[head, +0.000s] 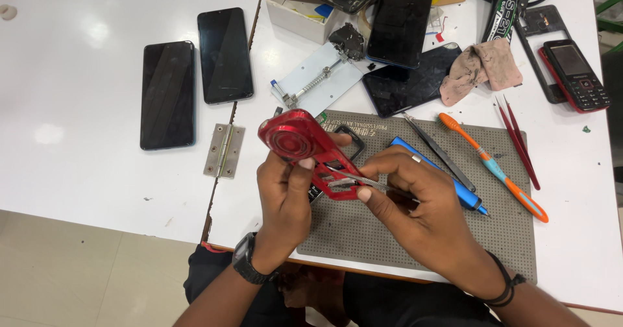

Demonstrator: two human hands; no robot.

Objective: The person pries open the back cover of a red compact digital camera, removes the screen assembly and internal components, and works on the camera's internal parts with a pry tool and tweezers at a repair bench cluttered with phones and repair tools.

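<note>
Left hand (283, 194): fingers wrapped round the lower edge of a red phone shell (310, 150), thumb pressed on its face. The shell is held off the grey work mat (415, 236), tilted so the open frame end faces the other hand; the grip looks chosen to steady it. A black watch (248, 260) sits on that wrist.

Right hand (422, 204): thumb and forefinger pinched on thin metal tweezers (354, 179), the rest of the fingers curled. The tips reach into the shell's open frame. What they touch is too small to make out, and the hand hides the rear of the tweezers.

On the mat just behind the right hand: a blue pen-like tool (454, 187), partly covered by the fingers; a slim dark probe (438, 150); an orange and blue brush (493, 168); red tweezers (518, 140) at the mat's far right corner. All lie within easy reach of the right hand, roughly parallel.

Beyond the mat: a metal clamp plate (318, 77), a cracked dark screen (409, 80) and a crumpled pink cloth (480, 67). Further right lies a red keypad phone (577, 74). Well to the left, apart from the work, two black phones (195, 77) lie face up beside a metal hinge (224, 150).

At the far edge a white box (292, 12) holds an opened phone, cut off by the frame; its contents are unclear.
</note>
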